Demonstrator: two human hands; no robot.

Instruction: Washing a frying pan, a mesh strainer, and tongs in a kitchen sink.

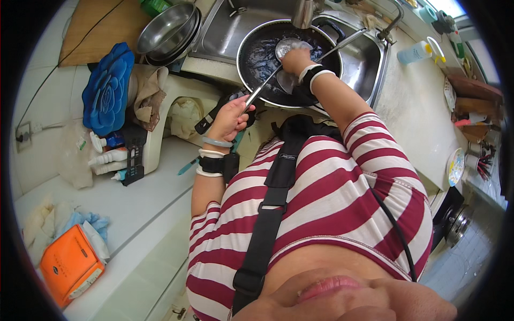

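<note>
My left hand [233, 118] is closed around the long metal handle of a slotted skimmer [283, 49]. Its round perforated head is over the dark wok [239, 66], which holds water and stands across the sink. My right hand [296, 61] is on the skimmer's head, fingers bent around it; something pale shows by the fingertips, too unclear to name. A second metal utensil [348, 41] leans in the wok, its handle reaching up past the right rim. A broad metal blade or bowl [286, 82] lies below my right hand, partly in the water.
The tap [303, 14] overhangs the wok. Stacked metal bowls [168, 30] are left of the double steel sink [219, 38]. A spray bottle [415, 52] stands on the right counter [405, 100]. A blue flower-shaped mat [107, 94] and orange tissue pack [72, 265] are at left.
</note>
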